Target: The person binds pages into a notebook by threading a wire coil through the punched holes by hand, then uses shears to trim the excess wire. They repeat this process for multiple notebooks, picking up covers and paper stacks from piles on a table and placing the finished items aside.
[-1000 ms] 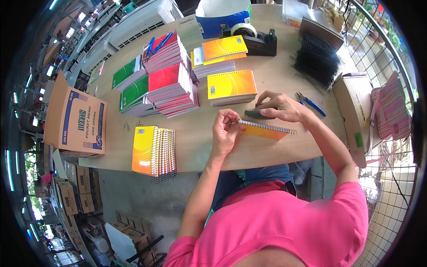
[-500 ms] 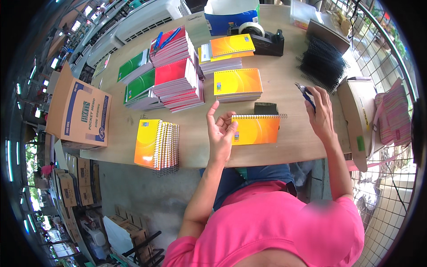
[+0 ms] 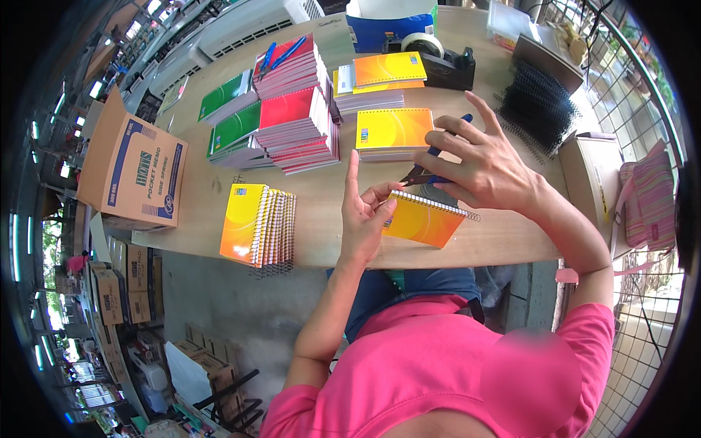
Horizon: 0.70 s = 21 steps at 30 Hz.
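My left hand (image 3: 363,225) pinches a yellow-orange spiral notebook (image 3: 426,223) at its left end, thumb on the cover and index finger raised. The notebook is tilted, its wire coil along the upper edge, with a loose coil end sticking out at the right. My right hand (image 3: 488,162) is closed around blue-handled pliers (image 3: 418,177). Their dark jaws are at the coil's left end, beside my left fingertips; whether they grip the wire I cannot tell. To the left lies a row of coiled yellow notebooks (image 3: 252,224), wire ends protruding.
Yellow pads (image 3: 394,130) stand stacked behind my hands, red pads (image 3: 288,109) and green pads (image 3: 235,131) farther left. A tape dispenser (image 3: 449,69) and blue box (image 3: 391,33) sit at the back. Black coils (image 3: 540,106) lie right; a carton (image 3: 135,168) stands left.
My right hand has swung left with the pliers, from the table's right side to the notebook's coil. The notebook has tipped, its right end lower. My left hand keeps its hold.
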Tool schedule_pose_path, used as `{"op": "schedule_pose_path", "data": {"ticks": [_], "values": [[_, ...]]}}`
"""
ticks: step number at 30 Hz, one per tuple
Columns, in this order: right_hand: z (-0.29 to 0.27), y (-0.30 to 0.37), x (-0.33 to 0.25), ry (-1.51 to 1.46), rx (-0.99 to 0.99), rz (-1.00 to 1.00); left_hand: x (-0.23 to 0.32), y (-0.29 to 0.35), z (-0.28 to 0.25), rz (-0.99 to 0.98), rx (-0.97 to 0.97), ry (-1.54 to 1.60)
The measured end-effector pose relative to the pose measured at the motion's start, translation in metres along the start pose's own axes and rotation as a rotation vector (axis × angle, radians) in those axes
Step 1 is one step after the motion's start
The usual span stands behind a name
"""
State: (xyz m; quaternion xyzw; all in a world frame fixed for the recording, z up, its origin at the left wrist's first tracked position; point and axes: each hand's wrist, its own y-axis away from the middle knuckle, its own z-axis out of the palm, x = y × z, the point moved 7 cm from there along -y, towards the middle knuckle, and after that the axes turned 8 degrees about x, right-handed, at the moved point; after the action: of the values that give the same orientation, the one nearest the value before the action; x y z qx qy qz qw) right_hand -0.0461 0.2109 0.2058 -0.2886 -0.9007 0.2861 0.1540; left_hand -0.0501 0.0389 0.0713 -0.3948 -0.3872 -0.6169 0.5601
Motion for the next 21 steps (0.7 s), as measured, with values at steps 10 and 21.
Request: {"op": "schedule_pose_path", "data": {"ticks": [10, 21], "values": [[0.003, -0.012, -0.014, 0.089, -0.012, -0.233, -0.001, 0.001, -0.006, -0.013, 0.091, -0.094], [0.019, -0.012, -0.006, -0.281, -0.348, 0.214, 0.005, 0.007, -0.011, 0.1, 0.13, -0.207]]}}
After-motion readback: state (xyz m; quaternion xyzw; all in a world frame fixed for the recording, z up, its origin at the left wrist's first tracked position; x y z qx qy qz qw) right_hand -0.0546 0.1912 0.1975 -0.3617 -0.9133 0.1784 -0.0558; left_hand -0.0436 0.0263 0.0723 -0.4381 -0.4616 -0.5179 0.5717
